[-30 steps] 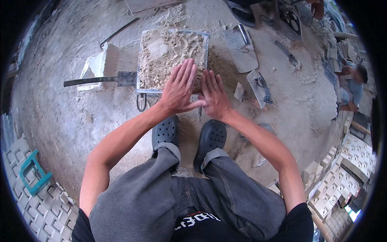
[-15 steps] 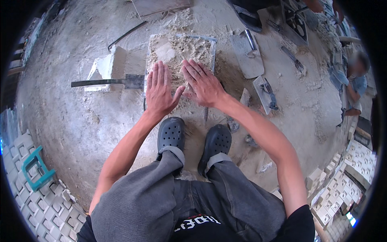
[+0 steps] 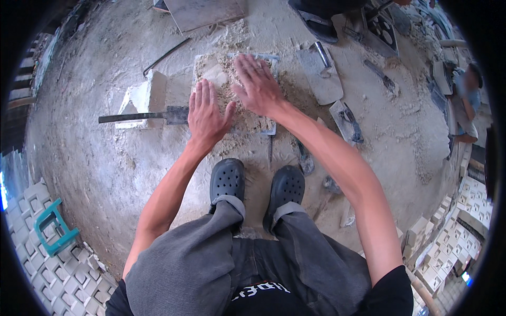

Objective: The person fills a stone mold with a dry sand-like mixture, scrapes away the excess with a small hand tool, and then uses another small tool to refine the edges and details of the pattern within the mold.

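A square mould frame full of damp, crumbly sandy mix lies on the floor ahead of my feet. My left hand rests palm down over the mould's left side, its fingers straight and nearly together, thumb apart. Further forward, my right hand lies flat on the mix with fingers stretched toward the far rim. Neither hand holds anything. Beside my left fingers is the blade end of a long dark flat bar, which lies across a chipped white block.
Right of the mould lie a wide steel trowel, a smaller float and a narrow scraper. A thin bent rod and a flat board lie beyond. Patterned blocks and a teal stool stand left; another person is far right.
My right hand has slid forward over the mix toward the far rim. The left hand stays at the mould's left side. The whole view has shifted slightly.
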Motion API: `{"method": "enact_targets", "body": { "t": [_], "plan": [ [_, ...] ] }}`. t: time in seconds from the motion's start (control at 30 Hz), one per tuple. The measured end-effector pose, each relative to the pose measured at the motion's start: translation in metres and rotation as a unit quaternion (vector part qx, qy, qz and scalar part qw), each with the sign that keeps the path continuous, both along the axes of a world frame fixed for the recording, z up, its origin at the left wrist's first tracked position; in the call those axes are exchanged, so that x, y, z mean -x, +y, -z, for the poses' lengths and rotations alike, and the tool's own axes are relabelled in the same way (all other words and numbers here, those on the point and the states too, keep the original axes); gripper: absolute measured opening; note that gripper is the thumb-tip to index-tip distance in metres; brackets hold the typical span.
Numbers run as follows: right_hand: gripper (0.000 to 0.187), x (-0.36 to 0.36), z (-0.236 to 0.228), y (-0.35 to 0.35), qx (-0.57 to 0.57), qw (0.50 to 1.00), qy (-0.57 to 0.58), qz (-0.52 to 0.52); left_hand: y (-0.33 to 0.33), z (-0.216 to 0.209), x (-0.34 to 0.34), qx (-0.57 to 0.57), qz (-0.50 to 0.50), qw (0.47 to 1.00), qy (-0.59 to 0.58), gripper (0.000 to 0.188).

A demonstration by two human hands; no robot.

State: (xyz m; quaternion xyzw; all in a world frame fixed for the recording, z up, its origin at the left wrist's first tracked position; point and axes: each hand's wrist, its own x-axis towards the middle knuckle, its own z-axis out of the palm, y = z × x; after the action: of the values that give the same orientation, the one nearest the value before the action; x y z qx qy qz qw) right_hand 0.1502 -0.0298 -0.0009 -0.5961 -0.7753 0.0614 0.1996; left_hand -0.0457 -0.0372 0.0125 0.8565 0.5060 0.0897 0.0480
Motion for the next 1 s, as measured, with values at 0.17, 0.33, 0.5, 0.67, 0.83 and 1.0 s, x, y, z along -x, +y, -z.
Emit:
{"method": "enact_targets", "body": {
  "t": [0.17, 0.33, 0.5, 0.67, 0.83, 1.0],
  "plan": [
    [0.058, -0.082, 0.012, -0.051, -0.041, 0.988, 0.084, 0.126, 0.008, 0.002, 0.007, -0.013, 0.008, 1.0, 0.024, 0.077],
    [0.051, -0.254, 0.035, -0.157, 0.062, 0.941, -0.021, 0.333, 0.009, 0.001, -0.004, -0.02, 0.028, 0.999, 0.016, 0.073],
    [0.066, -0.271, 0.043, -0.188, 0.316, 0.876, 0.076, 0.356, 0.016, -0.009, 0.011, 0.035, 0.013, 0.999, -0.008, 0.064],
    [0.068, -0.28, 0.041, -0.175, 0.395, 0.837, 0.114, 0.362, 0.019, -0.002, 0.01, 0.015, 0.021, 0.992, -0.124, 0.065],
    [0.058, -0.24, -0.023, -0.159, 0.375, 0.85, 0.156, 0.335, -0.016, -0.009, 0.001, 0.054, 0.141, 0.982, -0.112, 0.083],
    [0.048, -0.145, -0.105, -0.102, 0.321, 0.92, 0.112, 0.193, -0.054, -0.007, -0.012, 0.113, 0.181, 0.976, -0.046, 0.098]
  ]
}}
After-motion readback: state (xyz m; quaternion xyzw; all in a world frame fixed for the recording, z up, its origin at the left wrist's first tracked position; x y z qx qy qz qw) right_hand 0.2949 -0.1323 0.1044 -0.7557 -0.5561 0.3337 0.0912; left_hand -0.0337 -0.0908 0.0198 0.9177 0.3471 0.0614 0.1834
